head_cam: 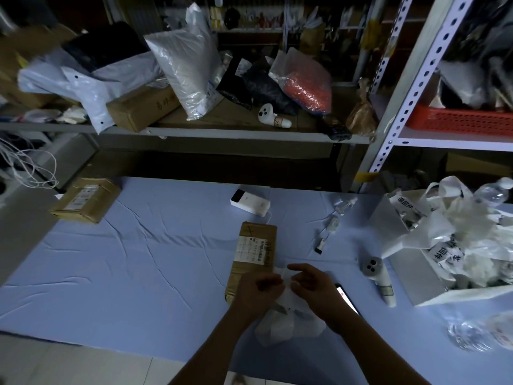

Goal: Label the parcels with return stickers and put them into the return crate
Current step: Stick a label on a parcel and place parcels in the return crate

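The left hand (259,290) and right hand (311,282) each pinched a white sheet (279,329) over the near end of a parcel (256,245) on the table (138,273).

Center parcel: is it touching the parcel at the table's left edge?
Apart. Head view shows bare blue cloth between the center parcel and the left parcel.
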Action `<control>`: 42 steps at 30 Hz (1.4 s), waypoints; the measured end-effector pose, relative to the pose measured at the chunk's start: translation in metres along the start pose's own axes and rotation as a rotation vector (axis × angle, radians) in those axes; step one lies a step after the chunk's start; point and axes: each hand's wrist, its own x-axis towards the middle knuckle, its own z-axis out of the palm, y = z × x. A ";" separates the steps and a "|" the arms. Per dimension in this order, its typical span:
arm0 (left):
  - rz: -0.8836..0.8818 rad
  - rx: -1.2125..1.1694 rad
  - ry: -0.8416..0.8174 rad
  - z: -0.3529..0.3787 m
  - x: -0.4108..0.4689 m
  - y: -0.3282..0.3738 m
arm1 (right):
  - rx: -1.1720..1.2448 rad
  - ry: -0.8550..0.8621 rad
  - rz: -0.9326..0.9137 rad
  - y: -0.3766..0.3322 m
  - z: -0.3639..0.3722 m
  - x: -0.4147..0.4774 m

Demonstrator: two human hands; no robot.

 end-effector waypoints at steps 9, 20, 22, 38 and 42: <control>0.067 0.091 0.024 -0.001 -0.001 0.000 | 0.017 -0.018 -0.024 0.001 0.002 0.002; -0.073 -0.085 0.029 -0.005 -0.001 0.002 | 0.019 0.021 0.012 0.007 0.005 0.007; -0.062 -0.085 0.031 -0.004 -0.001 0.002 | 0.053 0.028 0.024 0.008 0.004 0.008; 0.119 -0.053 0.090 0.006 -0.001 0.001 | 0.618 0.078 0.165 0.019 0.004 0.012; 0.208 0.019 0.118 0.006 -0.002 0.005 | 0.615 0.071 0.175 0.021 0.006 0.012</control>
